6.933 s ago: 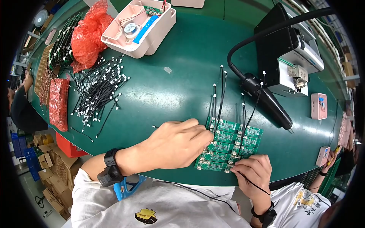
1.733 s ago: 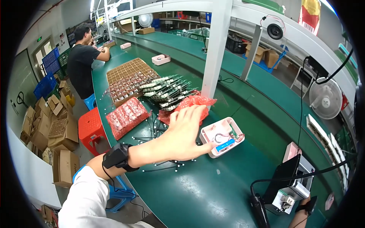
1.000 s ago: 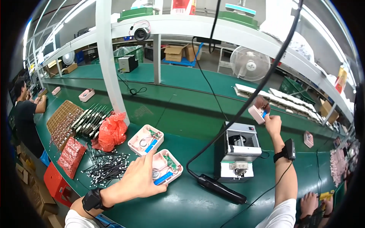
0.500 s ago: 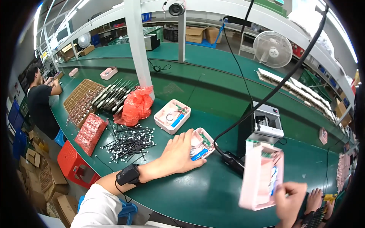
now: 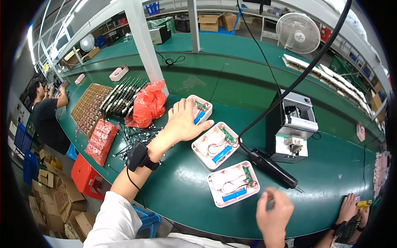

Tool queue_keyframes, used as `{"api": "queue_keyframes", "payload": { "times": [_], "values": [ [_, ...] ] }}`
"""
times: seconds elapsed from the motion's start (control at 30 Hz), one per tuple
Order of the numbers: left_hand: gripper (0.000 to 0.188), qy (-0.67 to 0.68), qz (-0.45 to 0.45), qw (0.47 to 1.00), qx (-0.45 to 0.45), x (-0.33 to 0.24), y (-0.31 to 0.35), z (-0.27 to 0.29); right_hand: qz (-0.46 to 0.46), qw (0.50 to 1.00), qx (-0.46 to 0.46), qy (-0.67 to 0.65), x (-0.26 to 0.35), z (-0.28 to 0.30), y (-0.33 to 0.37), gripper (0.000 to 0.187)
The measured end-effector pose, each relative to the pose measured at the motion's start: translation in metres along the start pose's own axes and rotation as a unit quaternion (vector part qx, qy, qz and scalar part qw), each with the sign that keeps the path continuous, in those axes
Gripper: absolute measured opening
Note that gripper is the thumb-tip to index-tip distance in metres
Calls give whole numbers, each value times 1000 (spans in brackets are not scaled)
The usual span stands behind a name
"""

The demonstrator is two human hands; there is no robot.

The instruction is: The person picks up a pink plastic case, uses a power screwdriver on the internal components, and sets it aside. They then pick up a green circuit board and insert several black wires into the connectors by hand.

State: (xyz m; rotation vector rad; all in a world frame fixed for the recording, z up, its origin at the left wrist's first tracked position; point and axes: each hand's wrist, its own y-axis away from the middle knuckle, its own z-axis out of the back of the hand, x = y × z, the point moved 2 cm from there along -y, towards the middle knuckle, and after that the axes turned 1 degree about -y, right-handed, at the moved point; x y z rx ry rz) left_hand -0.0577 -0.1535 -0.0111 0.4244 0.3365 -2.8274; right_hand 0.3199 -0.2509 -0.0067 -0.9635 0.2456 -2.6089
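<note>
My left hand (image 5: 184, 120) lies over the left side of the farthest pink plastic case (image 5: 204, 116). Its fingers reach along the case and the thumb lies along the near edge, gripping it and hiding part of it. Below that stands a second pink case (image 5: 206, 156), and nearest me a third pink case (image 5: 219, 194). Each open case holds a green circuit board (image 5: 247, 175), a blue battery cell (image 5: 234, 194) and thin wires; a round part shows in the two nearer ones. My right hand (image 5: 275, 213) hovers right of the nearest case, fingers curled, nothing visible in it.
A black electric screwdriver (image 5: 273, 168) on a cable lies right of the cases, before a grey metal machine (image 5: 293, 124). Leftward are black leads (image 5: 134, 140), red bubble-wrap (image 5: 101, 142) and a red bag (image 5: 147, 105). Another person's hands (image 5: 349, 208) work at lower right; one person (image 5: 47, 111) sits far left.
My right hand has set its case down on the table and let go. The left hand has moved from the middle case to the far one, which has shifted rightward. The view has tilted down.
</note>
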Motion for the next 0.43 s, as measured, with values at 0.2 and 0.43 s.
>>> {"api": "queue_keyframes", "payload": {
  "times": [0.2, 0.43],
  "values": [
    [112, 22, -42, 998, 47, -28, 17, -6, 137, 969, -1, 208, -44, 15, -56, 47],
    [113, 36, -152, 986, 65, -48, 41, -13, -49, 991, 121, 13, -82, 29, -73, 63]
  ]
}}
